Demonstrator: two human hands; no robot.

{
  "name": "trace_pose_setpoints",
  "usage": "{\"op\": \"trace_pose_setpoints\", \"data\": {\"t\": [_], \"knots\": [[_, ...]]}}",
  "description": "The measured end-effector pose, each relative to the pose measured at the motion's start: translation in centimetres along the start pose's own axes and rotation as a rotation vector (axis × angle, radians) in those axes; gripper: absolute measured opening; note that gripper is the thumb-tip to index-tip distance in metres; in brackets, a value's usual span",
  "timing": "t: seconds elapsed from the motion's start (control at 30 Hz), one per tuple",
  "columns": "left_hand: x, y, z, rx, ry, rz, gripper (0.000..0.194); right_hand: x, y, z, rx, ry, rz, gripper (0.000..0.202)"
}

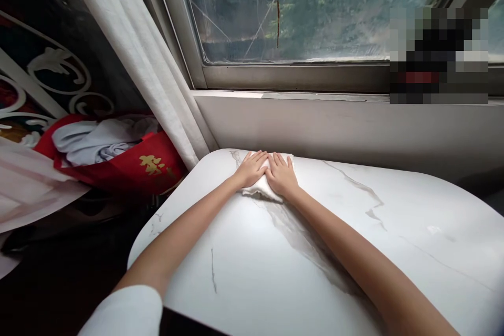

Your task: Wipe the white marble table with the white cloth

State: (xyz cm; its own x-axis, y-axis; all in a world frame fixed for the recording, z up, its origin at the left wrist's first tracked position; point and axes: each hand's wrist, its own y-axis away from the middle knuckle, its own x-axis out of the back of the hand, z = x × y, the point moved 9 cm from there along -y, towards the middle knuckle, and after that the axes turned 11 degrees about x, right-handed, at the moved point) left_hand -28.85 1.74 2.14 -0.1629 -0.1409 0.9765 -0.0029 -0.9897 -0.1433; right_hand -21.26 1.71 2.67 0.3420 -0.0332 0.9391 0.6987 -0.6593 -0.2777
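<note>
A white cloth (263,190) lies on the far edge of a white table (236,252) with grey marble-like veins. Both of my hands press down on it side by side. My left hand (252,169) rests flat on its left part, fingers stretched forward. Over the right part lies my right hand (282,174), also flat with the fingers extended. The thumbs meet or nearly meet in the middle. A folded, rumpled edge of the cloth shows on the near side below the palms, and a corner shows beyond my right fingers.
A wall and a window frame (299,77) rise just behind the table. A pale curtain (129,47) hangs at the left. Beside the table's left edge stands a red bag (129,168) holding grey-white fabric (98,139). A pixelated patch hides part of the right.
</note>
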Motion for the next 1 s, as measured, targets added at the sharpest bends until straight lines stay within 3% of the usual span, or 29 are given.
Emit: {"op": "trace_pose_setpoints", "data": {"t": [0.1,0.2,0.33,0.47,0.57,0.7,0.9,1.0], "knots": [[-0.4,-3.0,-1.0,-0.016,-0.011,0.019,0.047,-0.3,-2.3,1.4,-0.037,0.045,0.026,0.054],[-0.7,-4.4,-1.6,-0.036,-0.014,0.030,0.045,-0.5,-3.5,2.0,-0.072,0.073,0.043,0.054],[-0.6,-4.2,-1.5,-0.057,-0.001,0.044,0.046,-0.5,-3.6,1.7,-0.062,0.114,0.042,0.053],[0.0,-2.2,-1.0,-0.102,0.026,0.016,0.049,-0.5,-2.1,0.4,-0.041,0.144,0.011,0.054],[0.5,0.9,-0.5,-0.202,0.045,-0.033,0.051,-0.3,0.2,-2.1,0.001,0.174,0.004,0.058],[1.6,7.2,-0.6,-0.253,0.074,-0.051,0.053,0.3,4.3,-7.3,0.134,0.179,0.033,0.066],[3.4,18.1,-1.5,-0.095,0.051,-0.007,0.053,1.0,10.0,-15.7,0.327,-0.027,-0.016,0.069],[4.1,22.3,-2.0,-0.002,0.015,0.012,0.055,1.2,11.8,-18.9,0.387,-0.135,-0.054,0.068]]}}
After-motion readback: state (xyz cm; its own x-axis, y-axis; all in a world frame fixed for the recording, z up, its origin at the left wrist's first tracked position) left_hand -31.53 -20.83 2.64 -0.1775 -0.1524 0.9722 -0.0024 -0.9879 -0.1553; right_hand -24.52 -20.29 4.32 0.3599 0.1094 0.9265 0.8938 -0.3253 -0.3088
